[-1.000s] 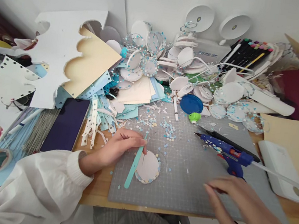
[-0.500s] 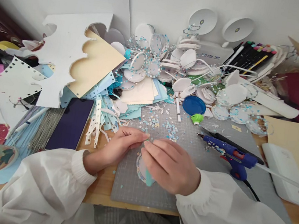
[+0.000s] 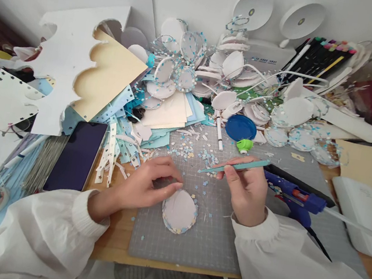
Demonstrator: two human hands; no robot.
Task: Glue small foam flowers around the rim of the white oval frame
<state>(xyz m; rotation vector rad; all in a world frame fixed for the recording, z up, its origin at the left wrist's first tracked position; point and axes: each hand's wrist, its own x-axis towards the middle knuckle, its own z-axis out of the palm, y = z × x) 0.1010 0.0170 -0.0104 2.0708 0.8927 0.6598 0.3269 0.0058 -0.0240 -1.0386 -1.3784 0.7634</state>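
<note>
Left hand (image 3: 145, 184): rests on the grey mat (image 3: 214, 236), fingers curled loosely, fingertips (image 3: 176, 185) touching the upper edge of the white petal (image 3: 180, 211); nothing clamped in it.

Right hand (image 3: 246, 187): closed around teal tweezers (image 3: 234, 166), held near their rear end between thumb and fingers. The tweezers lie almost level, tip pointing left, above the scattered confetti (image 3: 201, 153) at the middle of the mat. Whether the tip touches anything cannot be told.

Petal: oval, white, rimmed with small blue and yellow stars, flat on the mat between the two hands, near the front edge of the table (image 3: 116, 240).

Hands stand apart, one on each side of the petal.

Glue gun (image 3: 297, 199): blue, lying on the mat just right of the right hand, nozzle hidden behind it.

Blue lid (image 3: 240, 128) and green cap (image 3: 245, 144): at the mat's far edge, side by side.

Phone (image 3: 76, 155): dark screen up, left of the mat, beside punched paper strips (image 3: 110, 154).

Pile of finished petals (image 3: 195, 71): against the wall, behind the mat.

Markers (image 3: 322, 59): far right, in a black case.

Both arms wear white sleeves (image 3: 55, 232).
</note>
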